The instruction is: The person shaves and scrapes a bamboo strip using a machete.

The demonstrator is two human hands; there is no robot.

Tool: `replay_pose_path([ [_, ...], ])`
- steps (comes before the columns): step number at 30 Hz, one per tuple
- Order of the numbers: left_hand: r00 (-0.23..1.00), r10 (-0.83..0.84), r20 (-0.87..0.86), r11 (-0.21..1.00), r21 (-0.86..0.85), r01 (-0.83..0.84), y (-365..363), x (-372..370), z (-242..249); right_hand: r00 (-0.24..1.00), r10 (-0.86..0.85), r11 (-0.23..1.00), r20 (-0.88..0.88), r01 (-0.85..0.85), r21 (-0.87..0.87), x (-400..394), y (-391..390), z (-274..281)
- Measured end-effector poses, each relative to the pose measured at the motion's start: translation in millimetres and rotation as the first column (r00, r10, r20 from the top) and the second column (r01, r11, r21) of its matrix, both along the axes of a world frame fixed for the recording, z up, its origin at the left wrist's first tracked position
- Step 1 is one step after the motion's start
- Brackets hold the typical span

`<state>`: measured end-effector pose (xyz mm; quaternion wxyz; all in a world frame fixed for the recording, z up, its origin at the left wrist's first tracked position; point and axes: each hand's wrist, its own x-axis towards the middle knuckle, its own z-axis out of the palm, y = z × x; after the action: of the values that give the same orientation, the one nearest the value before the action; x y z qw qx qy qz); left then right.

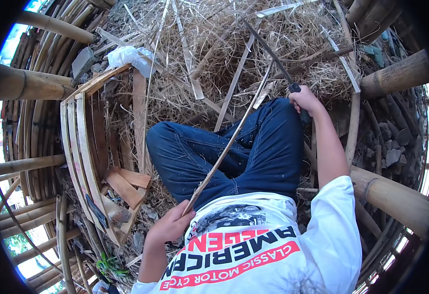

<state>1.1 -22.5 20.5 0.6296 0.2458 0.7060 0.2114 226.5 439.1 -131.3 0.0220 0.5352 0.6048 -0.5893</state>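
My left hand [172, 223], fingers wrapped and closed, grips the lower end of a long thin bamboo strip [227, 147] near my waist. The strip slants up across my lap, and its far end lies close to the blade. A long knife [270, 50] with a narrow dark blade and black handle is in my right hand [305, 102], which is closed round the handle above my knee. Its blade points up and away to the left, over the heap of shavings. Small pale flecks lie on my jeans [268, 161].
A heap of bamboo shavings [224, 59] and loose strips covers the ground ahead. To the left stands a slatted wooden crate [80, 147] with wood pieces [128, 186], and a plastic bag [130, 60] beyond. Thick bamboo poles [395, 196] hem in both sides; stones [393, 157] lie right.
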Motion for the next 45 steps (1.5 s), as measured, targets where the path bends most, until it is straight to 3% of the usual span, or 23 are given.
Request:
replay_pose_path([
  [1, 1.0, -0.017, -0.011, 0.999, 0.041, 0.017, -2, 0, -3, 0.996, -0.051, 0.993, -0.072, 0.043, -0.111, 3, -2, 9],
  [2, 1.0, -0.016, -0.012, 0.999, 0.046, 0.017, -1, -1, -4, 0.996, -0.051, 0.994, -0.073, 0.043, -0.105, 5, -3, 14],
  [5, 1.0, -0.025, 0.01, 1.0, 0.006, 0.025, 1, -2, -4, 0.963, -0.174, 0.875, -0.205, 0.056, -0.481, 21, 4, 12],
  [8, 0.998, -0.033, -0.061, 0.999, -0.001, 0.033, -4, -5, -9, 0.926, -0.2, 0.769, -0.319, -0.054, -0.637, 33, 11, -9],
  [10, 0.996, -0.048, -0.077, 0.997, 0.064, 0.053, -7, -5, -13, 0.925, -0.195, 0.77, -0.327, -0.063, -0.635, 29, 9, -2],
  [12, 0.995, -0.05, -0.087, 0.998, 0.043, 0.053, -6, -4, -10, 0.941, -0.193, 0.829, -0.278, 0.005, -0.56, 25, 2, 7],
  [14, 0.994, -0.058, -0.092, 0.998, 0.028, 0.061, -2, -4, -7, 0.983, -0.15, 0.956, -0.106, 0.117, -0.268, 5, -19, 23],
  [15, 0.995, -0.052, -0.085, 0.999, 0.013, 0.053, 1, -3, -5, 0.997, -0.062, 0.997, -0.051, 0.06, -0.041, -2, -30, 24],
  [16, 0.996, -0.045, -0.078, 0.999, -0.002, 0.045, 4, -3, -4, 0.986, -0.009, 0.975, 0.167, -0.028, 0.222, -13, -44, 29],
  [18, 0.995, -0.046, -0.092, 0.999, 0.005, 0.047, 8, -1, -1, 0.993, 0.052, 0.855, 0.107, -0.1, 0.508, -15, -70, 13],
  [20, 0.994, -0.025, -0.11, 1.0, 0.01, 0.027, 10, -1, -2, 0.969, 0.094, 0.681, 0.228, -0.23, 0.695, -15, -97, 13],
  [22, 0.995, -0.028, -0.098, 1.0, 0.002, 0.028, 6, -3, -4, 0.949, 0.131, 0.716, 0.286, -0.291, 0.635, -18, -107, 32],
  [27, 0.988, -0.064, -0.137, 0.997, -0.048, 0.058, -1, -8, 7, 0.784, 0.276, 0.471, 0.556, -0.615, 0.633, -11, -71, 38],
  [28, 0.987, -0.08, -0.141, 0.997, -0.011, 0.079, -11, -11, 6, 0.824, 0.193, 0.386, 0.533, -0.563, 0.73, 3, -32, -3],
  [29, 0.987, -0.092, -0.133, 0.995, 0.018, 0.096, -22, -11, 6, 0.803, 0.004, 0.457, 0.596, -0.532, 0.713, 5, 0, -8],
  [31, 0.994, -0.054, -0.1, 0.999, -0.011, 0.053, -21, -11, 23, 0.725, -0.296, 0.715, 0.622, -0.263, 0.647, -11, 37, 4],
  [33, 1.0, 0.01, -0.005, 0.99, -0.142, -0.011, -29, -20, 31, 0.744, -0.257, 0.703, 0.617, -0.294, 0.647, -18, 52, 10],
  [36, 0.999, 0.039, 0.026, 0.998, -0.041, -0.038, -33, -23, 30, 0.794, -0.193, 0.647, 0.576, -0.339, 0.684, -31, 32, 20],
  [38, 0.995, 0.082, 0.061, 0.992, -0.1, -0.076, -23, -27, 31, 0.838, -0.064, 0.655, 0.542, -0.374, 0.657, -45, -2, 42],
  [40, 0.99, 0.122, 0.067, 0.983, -0.145, -0.111, -18, -32, 34, 0.902, -0.027, 0.672, 0.43, -0.302, 0.676, -45, -20, 35],
  [42, 0.995, 0.1, 0.026, 0.985, -0.144, -0.095, -20, -35, 34, 0.967, -0.071, 0.733, 0.246, -0.117, 0.67, -44, -40, 32],
  [44, 0.999, 0.037, -0.021, 0.997, -0.067, -0.038, -29, -35, 28, 0.987, -0.093, 0.767, 0.132, -0.013, 0.641, -38, -57, 21],
  [45, 0.999, 0.004, -0.049, 0.992, -0.123, -0.01, -26, -33, 31, 0.987, -0.095, 0.768, 0.131, -0.011, 0.64, -34, -66, 25],
])
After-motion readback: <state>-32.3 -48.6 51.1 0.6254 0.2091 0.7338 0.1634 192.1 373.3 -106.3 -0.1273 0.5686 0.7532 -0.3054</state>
